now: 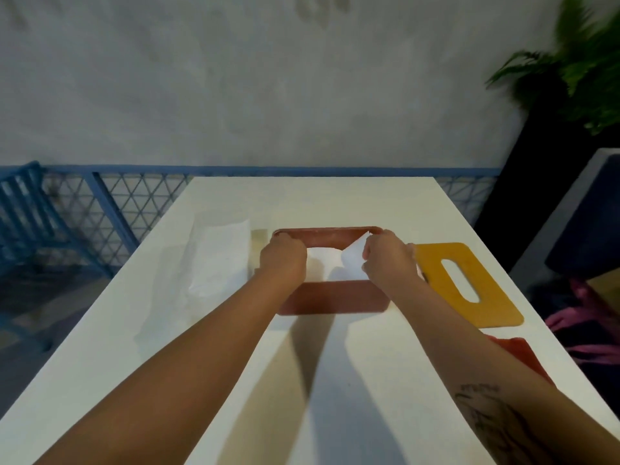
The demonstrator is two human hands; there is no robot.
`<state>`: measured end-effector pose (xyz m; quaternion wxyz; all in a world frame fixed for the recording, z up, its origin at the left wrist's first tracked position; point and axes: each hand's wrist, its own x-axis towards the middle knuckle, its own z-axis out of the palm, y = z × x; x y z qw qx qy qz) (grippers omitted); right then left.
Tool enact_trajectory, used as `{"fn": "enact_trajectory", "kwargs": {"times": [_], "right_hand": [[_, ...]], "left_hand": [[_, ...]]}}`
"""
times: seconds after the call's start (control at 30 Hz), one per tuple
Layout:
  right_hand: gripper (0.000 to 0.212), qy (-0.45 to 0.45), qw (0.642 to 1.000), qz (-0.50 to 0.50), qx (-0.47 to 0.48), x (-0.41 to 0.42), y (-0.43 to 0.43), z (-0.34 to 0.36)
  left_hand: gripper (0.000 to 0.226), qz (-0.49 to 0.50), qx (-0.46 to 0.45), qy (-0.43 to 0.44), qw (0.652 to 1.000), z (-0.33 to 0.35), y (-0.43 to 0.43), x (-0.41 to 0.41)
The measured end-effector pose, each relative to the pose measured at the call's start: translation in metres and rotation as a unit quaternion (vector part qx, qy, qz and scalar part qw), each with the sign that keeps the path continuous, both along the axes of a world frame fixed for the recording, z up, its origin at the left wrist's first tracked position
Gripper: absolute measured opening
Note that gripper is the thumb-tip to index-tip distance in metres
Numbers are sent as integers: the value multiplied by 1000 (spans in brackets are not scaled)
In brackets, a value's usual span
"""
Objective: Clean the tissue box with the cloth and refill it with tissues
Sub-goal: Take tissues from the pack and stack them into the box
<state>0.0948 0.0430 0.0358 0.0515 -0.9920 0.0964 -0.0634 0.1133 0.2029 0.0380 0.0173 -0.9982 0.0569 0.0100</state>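
Observation:
A reddish-brown open tissue box stands in the middle of the white table. White tissues lie inside it. My left hand is curled over the box's left end, its fingers down among the tissues. My right hand is at the box's right end and pinches a raised corner of tissue. The yellow lid with an oval slot lies flat just right of the box. A red cloth lies at the table's right edge, partly hidden by my right forearm.
A clear plastic wrapper with white tissues lies left of the box. Blue mesh railing runs behind the table. A dark planter with a green plant stands at the right, beside a grey-and-dark seat.

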Motion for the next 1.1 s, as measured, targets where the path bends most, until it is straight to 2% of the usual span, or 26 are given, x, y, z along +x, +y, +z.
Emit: {"fn": "enact_trajectory", "kwargs": {"times": [0.13,0.23,0.3,0.37,0.43,0.5,0.73,0.9,1.0,1.1], "right_hand": [[30,-63,996,30,-56,0,3,6],[37,-23,996,83,-1,5,9,4],[47,42,992,86,86,10,10,-1],[62,102,981,84,143,15,9,-5],[64,136,977,87,138,19,7,-6],[57,160,977,92,112,23,6,-7],[53,203,971,90,90,30,6,-10],[39,129,982,56,129,23,8,-7],[30,-7,988,72,136,4,7,-1],[24,-139,980,64,126,-21,-4,3]], "left_hand": [[38,-52,85,-44,994,2,-5,3],[32,-89,45,-94,991,0,-6,5],[34,-89,-10,-47,995,-3,-6,7],[44,-64,-71,45,994,-6,-4,10],[53,-39,-97,81,991,-9,-1,11],[56,-29,-93,78,992,-12,-1,11],[44,-16,-86,76,993,-11,-5,13],[35,-24,-124,-4,992,-7,-4,6],[32,-42,-156,-67,985,-9,-1,1],[31,-82,-171,-120,974,-10,1,-2]]}}
